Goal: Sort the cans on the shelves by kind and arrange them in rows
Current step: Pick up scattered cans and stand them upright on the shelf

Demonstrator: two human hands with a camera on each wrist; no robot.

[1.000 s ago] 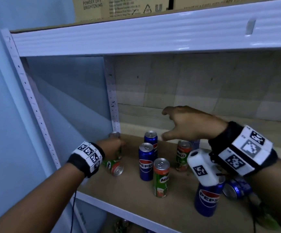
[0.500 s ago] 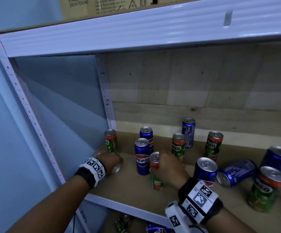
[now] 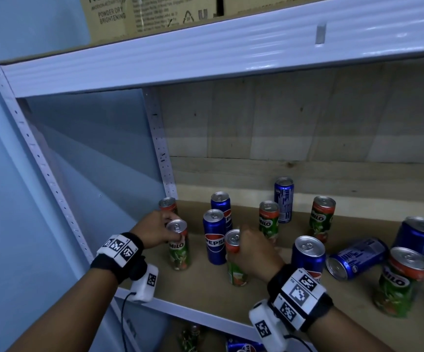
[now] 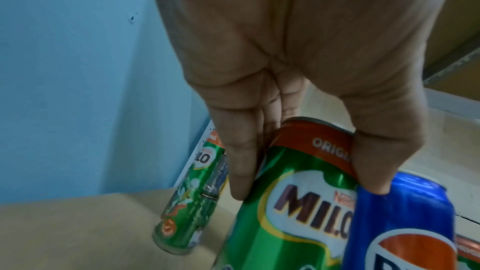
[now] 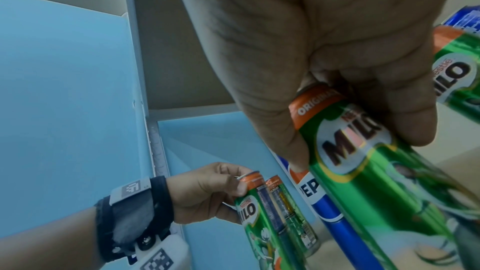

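Green Milo and blue Pepsi cans stand mixed on the wooden shelf. My left hand pinches the top rim of an upright Milo can near the shelf's left front; the left wrist view shows thumb and fingers on either side of that can. My right hand grips the upper part of a second Milo can, seen close in the right wrist view. Two upright Pepsi cans stand between them. A third Milo can stands in the back left corner.
To the right stand more Milo cans and Pepsi cans, and one Pepsi can lies on its side. The upper shelf beam hangs overhead, a perforated post and blue wall bound the left. More cans lie on the shelf below.
The Milo can that lay on its side under my left hand now stands upright in that hand. My right hand came back from the rear of the shelf and took hold of the front Milo can.
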